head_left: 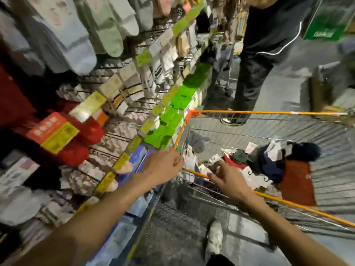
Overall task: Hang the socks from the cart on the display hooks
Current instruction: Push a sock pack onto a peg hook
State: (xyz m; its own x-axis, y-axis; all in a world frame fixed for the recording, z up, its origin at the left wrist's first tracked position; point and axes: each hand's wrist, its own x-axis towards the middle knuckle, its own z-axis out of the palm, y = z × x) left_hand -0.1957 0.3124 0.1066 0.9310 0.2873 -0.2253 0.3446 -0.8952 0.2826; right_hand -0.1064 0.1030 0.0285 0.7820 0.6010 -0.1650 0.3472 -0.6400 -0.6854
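Nearest, the wearer's own shoe point(214, 239) stands on the dark floor point(172, 227) beside the cart point(288, 203). Both forearms reach forward from here.

The left grip point(163, 166) is at the cart's near left corner, fingers loosely curled. Blur hides whether it has anything, so I cannot tell if it is grasping. The right grip point(229, 182) crosses the orange near rim with fingers spread and released. Its fingertips point(220, 165) are among the white carded packs point(192, 164) stacked against that corner, with no firm hold visible.

Further in, the socks point(269, 166) lie in a loose heap across the cart's middle: dark blue, green, red and black pairs with cards attached. A grey sock point(197, 143) lies near the left wall.

To the left, the display hooks point(115, 135) on the wire rack already carry many hung pairs point(76, 45) behind yellow and green tags point(184, 93). Which of them came from this cart cannot be judged.

Past the cart's far rim stands another person point(269, 35) in dark clothing.

My reading is that the task is mid-way at best. A fresh pick is starting, and a good heap remains to hang.
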